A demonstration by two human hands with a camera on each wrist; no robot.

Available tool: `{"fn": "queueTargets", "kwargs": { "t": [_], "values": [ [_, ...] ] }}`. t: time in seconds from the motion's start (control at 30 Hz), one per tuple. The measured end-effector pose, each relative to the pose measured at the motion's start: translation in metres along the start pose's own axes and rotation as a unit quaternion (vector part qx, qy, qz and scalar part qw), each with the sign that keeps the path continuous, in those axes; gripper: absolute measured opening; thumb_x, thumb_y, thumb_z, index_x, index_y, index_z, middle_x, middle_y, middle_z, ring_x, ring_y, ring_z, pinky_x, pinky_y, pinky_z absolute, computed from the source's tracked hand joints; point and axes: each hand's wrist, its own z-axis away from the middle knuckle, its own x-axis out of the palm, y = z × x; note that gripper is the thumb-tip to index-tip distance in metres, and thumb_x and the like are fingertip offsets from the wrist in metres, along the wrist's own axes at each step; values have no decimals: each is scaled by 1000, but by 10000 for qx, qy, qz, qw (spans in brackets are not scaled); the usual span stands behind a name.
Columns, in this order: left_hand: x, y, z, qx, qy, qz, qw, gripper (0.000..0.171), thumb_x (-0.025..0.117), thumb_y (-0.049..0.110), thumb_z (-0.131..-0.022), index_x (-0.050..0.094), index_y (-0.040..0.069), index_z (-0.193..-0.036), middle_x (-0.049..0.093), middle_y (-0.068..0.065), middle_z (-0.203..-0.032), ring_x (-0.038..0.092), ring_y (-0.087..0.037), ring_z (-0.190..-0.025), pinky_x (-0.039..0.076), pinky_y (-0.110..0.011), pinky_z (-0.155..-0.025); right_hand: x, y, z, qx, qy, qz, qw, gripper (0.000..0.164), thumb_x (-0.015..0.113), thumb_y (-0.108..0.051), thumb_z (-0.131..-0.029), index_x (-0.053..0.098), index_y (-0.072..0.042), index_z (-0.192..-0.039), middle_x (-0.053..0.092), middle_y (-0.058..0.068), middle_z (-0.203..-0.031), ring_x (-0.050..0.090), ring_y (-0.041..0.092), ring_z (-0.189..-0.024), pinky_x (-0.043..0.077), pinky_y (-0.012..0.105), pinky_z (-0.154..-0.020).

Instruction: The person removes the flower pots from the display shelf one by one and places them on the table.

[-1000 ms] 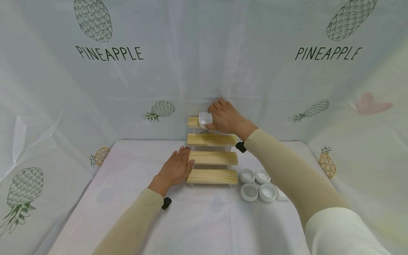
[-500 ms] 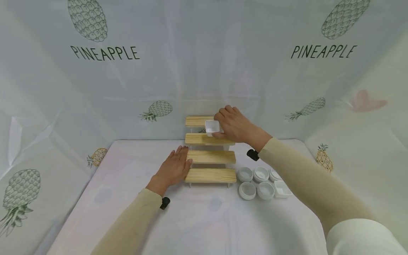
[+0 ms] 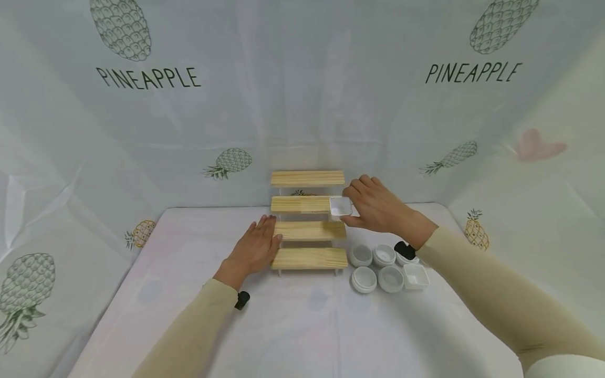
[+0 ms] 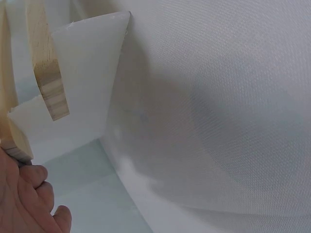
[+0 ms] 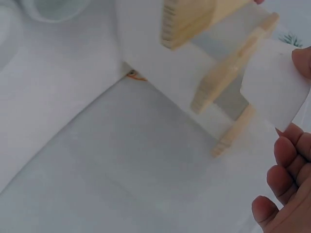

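Observation:
A four-tier stand with light wooden planks and pale side panels stands at the back of the table. My left hand rests against its left end, beside the second plank from the front, with fingers fairly straight. Between thumb and fingers, my right hand pinches a small square white bowl. In the head view the bowl overlaps the right end of the third plank from the front. The right wrist view shows the bowl's pale side held off the planks, thumb on one side and fingers on the other.
To the right of the stand, several round white bowls sit close together on the table. Another square white bowl stands beside them. Pineapple-printed cloth hangs behind and at both sides.
My right hand has carried the square bowl from the top plank rightward and toward me, to the stand's right side. My left hand stays against the stand's left end.

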Motion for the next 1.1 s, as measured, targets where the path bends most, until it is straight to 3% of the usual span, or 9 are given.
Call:
{"fn": "queueTargets", "kwargs": {
  "t": [0.43, 0.87, 1.1],
  "values": [
    [1, 0, -2, 53, 35, 82, 9999, 71, 19, 47, -116, 12, -1, -168, 18, -17, -175, 12, -32, -165, 14, -52, -134, 3, 16, 90, 43, 229, 25, 9997, 54, 78, -43, -90, 65, 1, -117, 62, 11, -101, 53, 31, -93, 47, 44, -78],
    [5, -3, -2, 113, 128, 115, 9998, 70, 22, 44, -117, 15, -4, -167, 20, -21, -174, 14, -36, -164, 16, -55, -133, 6, 22, 177, 503, 191, -124, 9985, 54, 65, -53, -100, 68, -1, -112, 64, 6, -101, 52, 26, -92, 44, 39, -74],
    [6, -3, -5, 137, 112, 126, 9998, 70, 22, 45, -117, 14, -3, -167, 19, -20, -174, 13, -36, -164, 16, -55, -133, 7, 29, 222, 749, 180, -129, 9969, 64, 52, -64, -104, 68, -2, -112, 64, 3, -99, 52, 23, -92, 46, 41, -78]
  ]
}}
